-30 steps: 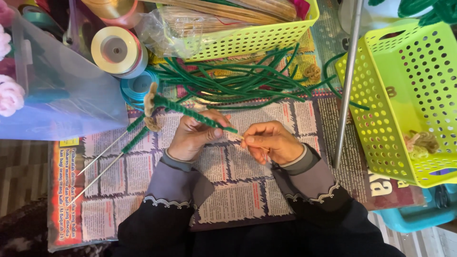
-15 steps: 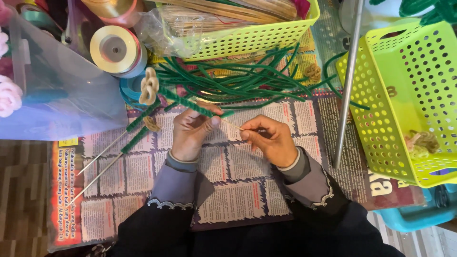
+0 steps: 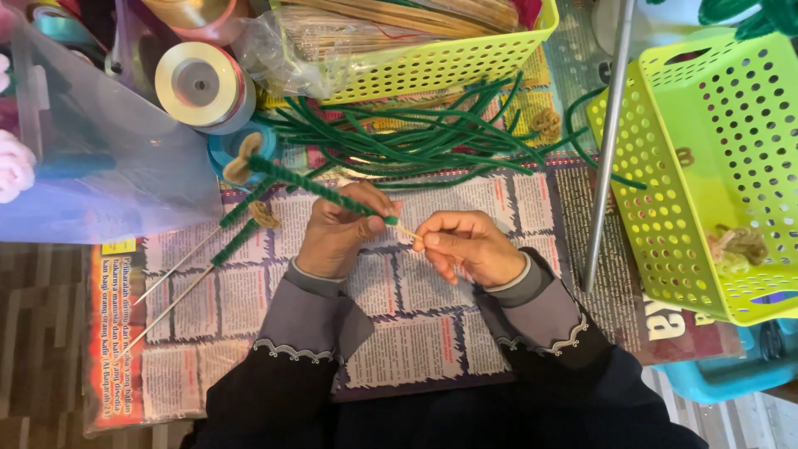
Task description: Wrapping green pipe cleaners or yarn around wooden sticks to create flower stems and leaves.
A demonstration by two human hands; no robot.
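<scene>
While two more wrapped sticks (image 3: pixel 218 241) lie far to the left on the newspaper (image 3: pixel 416 333), the left hand (image 3: pixel 337 233) is closed around a thin stick wrapped in fuzzy green wire (image 3: pixel 320 189). This stick sits in the middle, just above the paper. It looks very light. The fuzzy part is soft and should bend, but the stick inside looks stiff and could snap, so it is best held on the green part, as the hand does now. Its long line runs on a slant, with a small tan flower shape (image 3: pixel 243 160) at the top left and the bare tip at the lower right. The right hand (image 3: pixel 470 248) pinches that bare tip with its fingertips. Farther right stands a yellow-green basket (image 3: pixel 665 249).
</scene>
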